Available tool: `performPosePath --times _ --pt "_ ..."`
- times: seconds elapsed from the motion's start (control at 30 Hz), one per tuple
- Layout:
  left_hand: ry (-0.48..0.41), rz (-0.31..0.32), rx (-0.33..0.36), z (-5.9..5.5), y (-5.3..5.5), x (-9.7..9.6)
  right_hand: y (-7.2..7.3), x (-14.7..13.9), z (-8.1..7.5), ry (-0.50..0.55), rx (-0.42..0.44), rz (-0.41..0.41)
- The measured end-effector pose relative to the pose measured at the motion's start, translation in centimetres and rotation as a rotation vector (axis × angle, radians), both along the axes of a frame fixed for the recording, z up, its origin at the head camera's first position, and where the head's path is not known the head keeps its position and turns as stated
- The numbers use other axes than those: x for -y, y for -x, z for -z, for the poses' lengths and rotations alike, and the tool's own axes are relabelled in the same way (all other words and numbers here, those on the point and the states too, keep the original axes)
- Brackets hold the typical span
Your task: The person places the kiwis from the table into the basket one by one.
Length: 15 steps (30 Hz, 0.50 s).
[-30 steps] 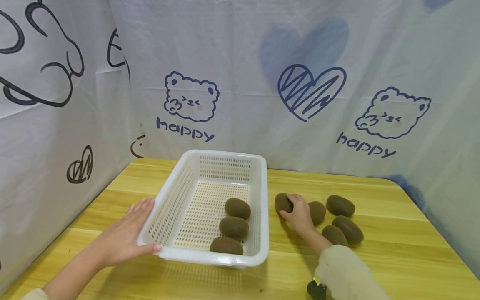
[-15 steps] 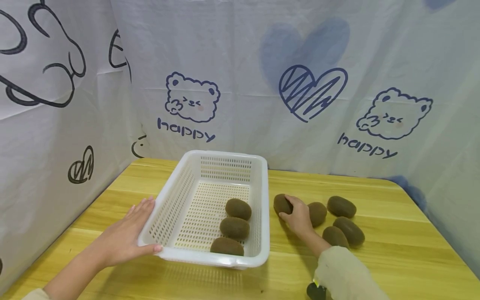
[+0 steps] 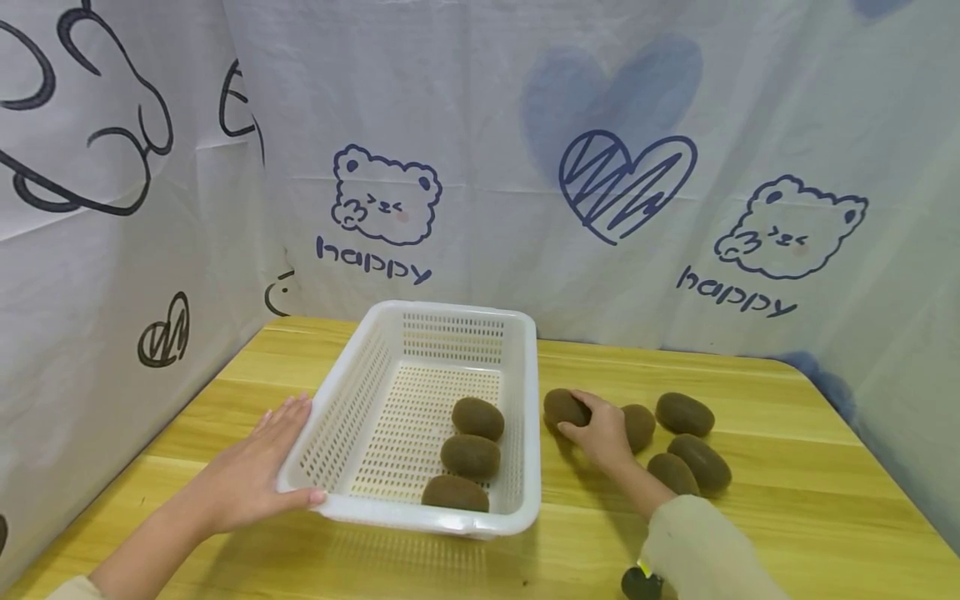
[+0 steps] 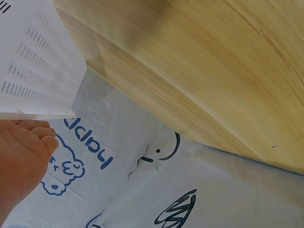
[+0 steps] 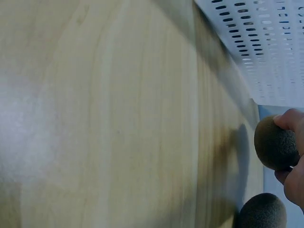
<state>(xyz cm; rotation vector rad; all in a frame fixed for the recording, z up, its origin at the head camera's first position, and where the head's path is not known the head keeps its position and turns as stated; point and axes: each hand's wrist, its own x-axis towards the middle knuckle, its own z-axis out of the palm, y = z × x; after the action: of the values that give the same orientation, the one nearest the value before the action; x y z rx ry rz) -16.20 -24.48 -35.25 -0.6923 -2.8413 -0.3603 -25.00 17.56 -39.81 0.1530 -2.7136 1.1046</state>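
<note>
A white perforated plastic basket [image 3: 408, 522] stands on the table with three brown kiwifruits [image 3: 470, 457] along its right side. My left hand [image 3: 251, 475] rests against the basket's left rim, fingers straight, thumb at the front left corner. In the left wrist view that hand [image 4: 26, 152] touches the rim with its fingers. Just right of the basket, my right hand [image 3: 602, 433] grips a kiwifruit [image 3: 564, 408] between thumb and fingers. The right wrist view has this kiwifruit [image 5: 274, 143] close to the basket wall, its far side covered by the fingers.
Several more kiwifruits lie right of my right hand, among them one [image 3: 684, 414] at the back and one [image 3: 699, 462] nearer. A small dark object [image 3: 641, 582] shows by the right sleeve [image 3: 705, 542]. A printed white cloth [image 3: 480, 108] hangs behind the wooden table [image 3: 810, 500].
The gripped kiwifruit has shifted slightly left, nearer the basket, with my right hand still around it. My left hand stays in place on the rim.
</note>
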Motion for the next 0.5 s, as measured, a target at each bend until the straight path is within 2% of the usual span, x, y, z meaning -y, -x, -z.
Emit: performPosePath --times 0.3,0.5 --pt "-0.007 -0.003 0.008 0.0 -0.1 -0.1 -0.7 -0.9 -1.0 0.036 0.044 -0.008" --pt "-0.010 -0.007 0.013 0.1 0.0 -0.1 -1.0 -1.5 -1.5 0.040 0.031 -0.025"
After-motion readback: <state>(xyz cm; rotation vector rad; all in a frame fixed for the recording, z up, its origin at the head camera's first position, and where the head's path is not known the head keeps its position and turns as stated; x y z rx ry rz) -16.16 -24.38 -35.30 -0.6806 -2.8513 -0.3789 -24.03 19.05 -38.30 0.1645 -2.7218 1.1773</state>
